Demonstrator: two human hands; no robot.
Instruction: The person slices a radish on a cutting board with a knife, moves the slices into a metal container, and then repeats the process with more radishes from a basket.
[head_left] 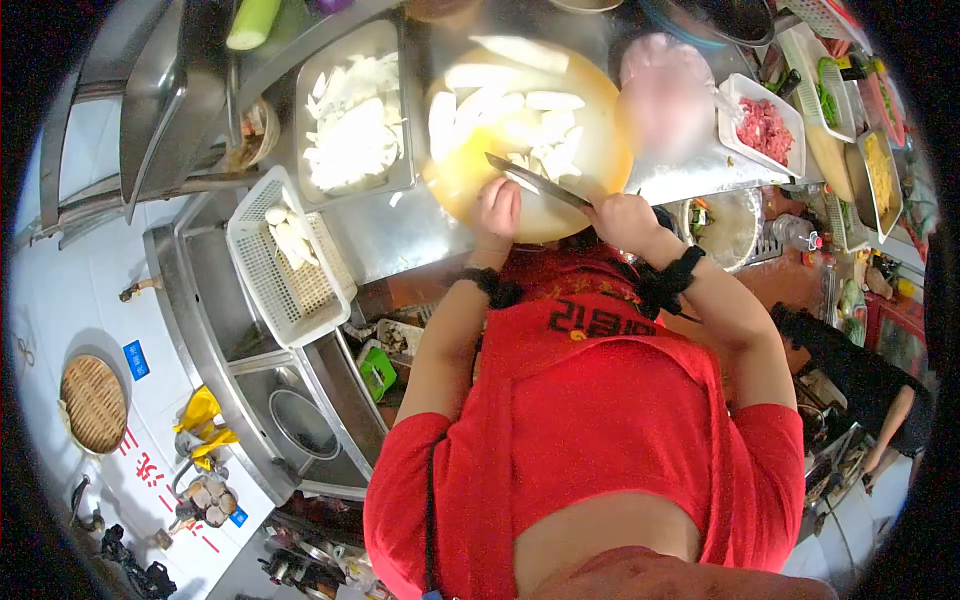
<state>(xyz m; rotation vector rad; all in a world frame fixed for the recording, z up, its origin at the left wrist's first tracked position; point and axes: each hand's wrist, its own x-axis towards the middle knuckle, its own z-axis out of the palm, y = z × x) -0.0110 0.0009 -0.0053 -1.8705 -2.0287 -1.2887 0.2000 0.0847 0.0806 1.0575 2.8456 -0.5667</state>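
My right hand (625,222) is wrapped round the handle of a kitchen knife (540,180), whose blade points left over a round cutting board (590,90). Close to the blade, the fingers of my left hand (497,208) are curled together at the near side of the board; anything inside them is hidden. Long white peeled vegetable pieces (490,76) lie on the far part of the board, and smaller cut pieces (550,155) lie by the blade. Left of the board, a metal tray (403,150) holds white slices (350,130).
A white plastic basket (255,245) with several white pieces stands over the sink edge (300,360) at left. Right of the board are a pink plastic bag (665,85) and a white tray of chopped meat (765,130). Another person in black (850,370) works at far right.
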